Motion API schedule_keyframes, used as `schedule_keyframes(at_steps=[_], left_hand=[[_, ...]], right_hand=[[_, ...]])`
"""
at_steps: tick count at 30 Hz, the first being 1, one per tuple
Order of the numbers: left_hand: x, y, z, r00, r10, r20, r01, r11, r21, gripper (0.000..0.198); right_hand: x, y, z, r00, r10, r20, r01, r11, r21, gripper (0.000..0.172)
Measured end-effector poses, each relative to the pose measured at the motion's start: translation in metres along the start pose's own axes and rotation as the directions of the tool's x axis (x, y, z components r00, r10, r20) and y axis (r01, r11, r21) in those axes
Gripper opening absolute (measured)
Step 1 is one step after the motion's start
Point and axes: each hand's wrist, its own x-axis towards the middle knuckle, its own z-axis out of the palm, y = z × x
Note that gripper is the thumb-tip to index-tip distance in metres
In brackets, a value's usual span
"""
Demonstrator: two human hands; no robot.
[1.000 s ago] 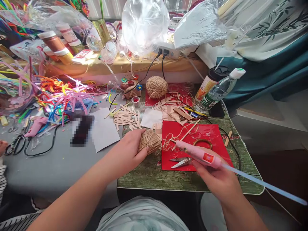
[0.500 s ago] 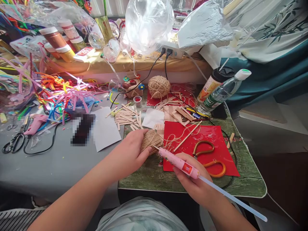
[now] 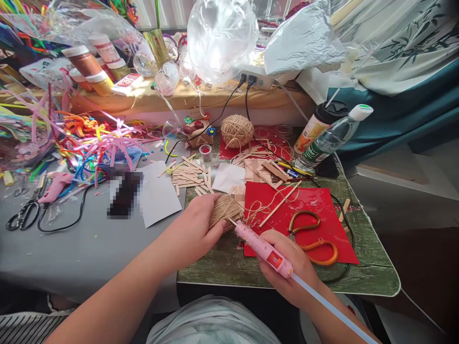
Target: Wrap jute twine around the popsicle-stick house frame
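My left hand (image 3: 202, 224) grips a twine-wrapped piece (image 3: 225, 210) above the front of the green table, thumb on its near side. What lies under the twine is hidden. In my right hand (image 3: 287, 263) is a pink hot glue gun (image 3: 263, 248), its metal tip at the near edge of the wrapped piece by my left thumb; I cannot tell whether they touch. A long translucent glue stick (image 3: 330, 306) juts from the gun's back end. Loose twine (image 3: 263, 208) trails from the piece over a red sheet (image 3: 337, 215). Scissors (image 3: 319, 251) with orange-brown handles lie beside my right hand.
Behind the hands are a ball of twine (image 3: 237, 131), craft sticks (image 3: 188, 174) and a white paper (image 3: 159, 193). A water bottle (image 3: 332, 138) and a lidded cup (image 3: 317, 124) stand at right. Pipe cleaners (image 3: 114, 143) and a second glue gun (image 3: 55, 186) lie left.
The glue gun has turned slightly, its back end dropping toward me and the glue stick pointing more steeply down. My left hand keeps its grip on the wrapped piece.
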Motion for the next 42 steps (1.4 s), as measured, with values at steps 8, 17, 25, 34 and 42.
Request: schedule_keyframes(at_steps=[8,17,25,34,42], left_hand=[[0.000,-0.001,0.000,1.000,0.007,0.017,-0.008,1.000,0.006,0.054],[0.001,-0.002,0.000,1.000,-0.011,0.015,0.011,1.000,-0.002,0.056],[0.001,-0.001,-0.001,0.999,-0.025,0.043,0.024,1.000,0.006,0.057],[-0.001,-0.003,0.001,1.000,-0.015,0.019,0.015,1.000,0.004,0.056],[0.001,-0.005,0.000,0.999,-0.022,0.035,0.021,1.000,0.017,0.056]], right_hand=[[-0.001,0.003,0.001,0.999,-0.035,-0.022,0.033,0.996,-0.083,0.013],[0.002,0.003,-0.004,0.999,-0.020,-0.033,0.020,1.000,0.004,0.010],[0.001,0.004,-0.003,0.999,0.010,-0.034,-0.009,0.999,0.036,0.009],[0.003,0.000,-0.003,0.998,0.039,-0.045,-0.036,0.997,0.069,0.005],[-0.006,0.045,-0.049,0.925,0.279,-0.259,-0.277,0.960,0.045,0.026]])
